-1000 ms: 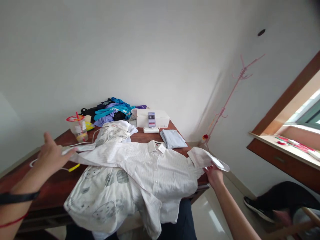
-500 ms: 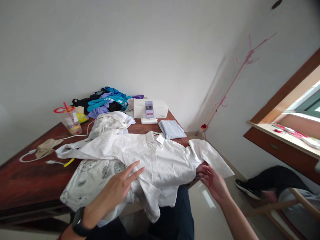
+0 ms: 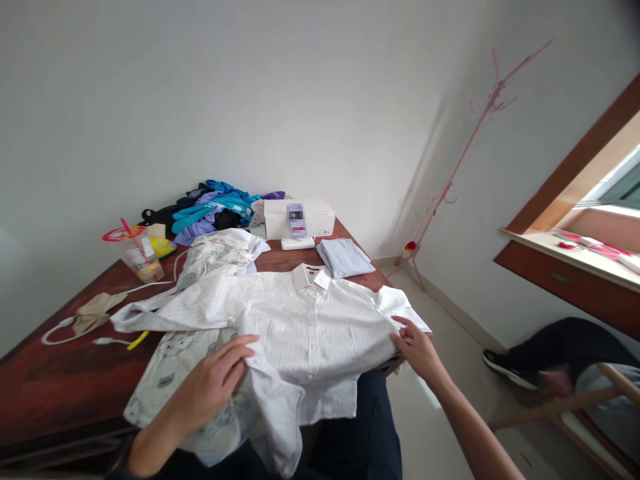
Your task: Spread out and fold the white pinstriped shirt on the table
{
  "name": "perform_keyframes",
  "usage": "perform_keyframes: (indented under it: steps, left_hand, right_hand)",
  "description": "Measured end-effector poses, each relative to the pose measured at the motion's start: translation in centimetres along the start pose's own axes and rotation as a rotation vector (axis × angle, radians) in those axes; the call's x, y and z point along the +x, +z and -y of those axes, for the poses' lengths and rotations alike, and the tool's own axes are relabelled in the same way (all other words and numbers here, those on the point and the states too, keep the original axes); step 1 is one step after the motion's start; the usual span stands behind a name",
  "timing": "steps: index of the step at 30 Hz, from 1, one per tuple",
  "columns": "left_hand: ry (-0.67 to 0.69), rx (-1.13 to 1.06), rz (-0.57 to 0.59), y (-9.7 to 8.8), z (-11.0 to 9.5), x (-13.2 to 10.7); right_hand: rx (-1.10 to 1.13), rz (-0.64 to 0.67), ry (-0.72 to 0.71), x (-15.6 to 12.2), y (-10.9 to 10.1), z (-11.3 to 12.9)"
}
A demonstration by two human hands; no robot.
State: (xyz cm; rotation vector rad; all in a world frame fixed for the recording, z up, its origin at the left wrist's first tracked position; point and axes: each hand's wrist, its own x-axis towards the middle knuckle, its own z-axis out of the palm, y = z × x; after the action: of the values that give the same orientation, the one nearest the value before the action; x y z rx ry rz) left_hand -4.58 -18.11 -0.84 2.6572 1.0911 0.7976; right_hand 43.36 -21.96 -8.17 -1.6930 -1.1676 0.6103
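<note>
The white shirt (image 3: 305, 323) lies spread face up across the near edge of the table (image 3: 45, 373), collar toward the wall, on top of a printed garment (image 3: 175, 360). It looks laid out and mostly smoothed but not yet folded: the left sleeve trails out toward the cables, and the hem hangs over the table edge. The left hand (image 3: 213, 387) rests on the lower front of the shirt, fingers curled into the cloth, seemingly gathering it. The right hand (image 3: 415, 347) lies open at the shirt's right side, fingertips touching the sleeve edge. A folded blue cloth (image 3: 345, 258) sits beyond.
</note>
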Motion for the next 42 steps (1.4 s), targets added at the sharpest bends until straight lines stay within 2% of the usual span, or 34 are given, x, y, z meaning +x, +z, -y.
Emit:
perform_keyframes:
  steps: [3, 5, 8, 11, 14, 16, 18, 20, 22, 23, 25, 27, 30, 36, 42]
  left_hand:
    - [-0.027, -0.002, -0.086, -2.0, 1.6, -2.6]
    - [-0.049, -0.001, -0.099, -3.2, 2.7, -4.7]
    - [-0.102, 0.016, -0.115, -4.6, 3.8, -7.4]
    - [-0.15, 0.039, -0.186, -5.3, 3.5, -8.0]
    - [-0.17, 0.018, -0.182, -5.3, 1.8, -5.5]
    - [-0.158, -0.012, -0.126, -4.7, 0.8, -2.4]
    - [-0.148, -0.02, -0.031, -3.7, 0.6, 1.6]
    - [-0.111, 0.02, 0.022, -2.3, 1.7, 5.7]
    - [-0.049, 0.123, 0.041, -0.9, 4.0, 9.5]
    - [-0.066, 0.195, 0.068, -0.3, 5.3, 11.1]
    - [-0.21, 0.341, 0.165, 0.7, 8.1, 13.4]
    - [-0.282, 0.391, 0.232, 1.2, 10.3, 14.5]
    - [-0.298, 0.414, 0.297, 1.5, 12.1, 14.9]
    - [-0.305, 0.444, 0.322, 1.2, 13.4, 15.6]
    - [-0.248, 0.297, 0.397, 0.5, 13.8, 16.6]
  right_hand:
    - [-0.039, -0.046, -0.019, 0.3, -0.7, -0.2]
    - [-0.062, -0.076, -0.009, 0.4, -1.1, -0.5]
    - [-0.163, -0.015, -0.024, 0.5, -1.6, -1.0]
    - [-0.338, 0.049, -0.065, 0.2, -1.9, -0.5]
    - [-0.501, -0.046, -0.126, -0.1, -1.8, 1.6]
    - [-0.551, -0.109, -0.18, 0.1, -1.0, 3.5]
    - [-0.525, -0.074, -0.248, 0.8, 0.5, 5.2]
    - [-0.46, 0.026, -0.347, 2.0, 2.4, 6.3]
    - [-0.445, 0.1, -0.45, 3.4, 4.3, 6.5]
    - [-0.453, 0.12, -0.484, 4.0, 5.2, 6.3]
    - [-0.495, 0.15, -0.49, 4.8, 6.6, 5.3]
    - [-0.556, 0.183, -0.472, 5.1, 7.6, 4.1]
    - [-0.623, 0.217, -0.48, 5.0, 8.4, 2.9]
    - [-0.65, 0.242, -0.471, 5.0, 8.3, 3.0]
    - [-0.684, 0.297, -0.432, 5.2, 8.2, 3.2]
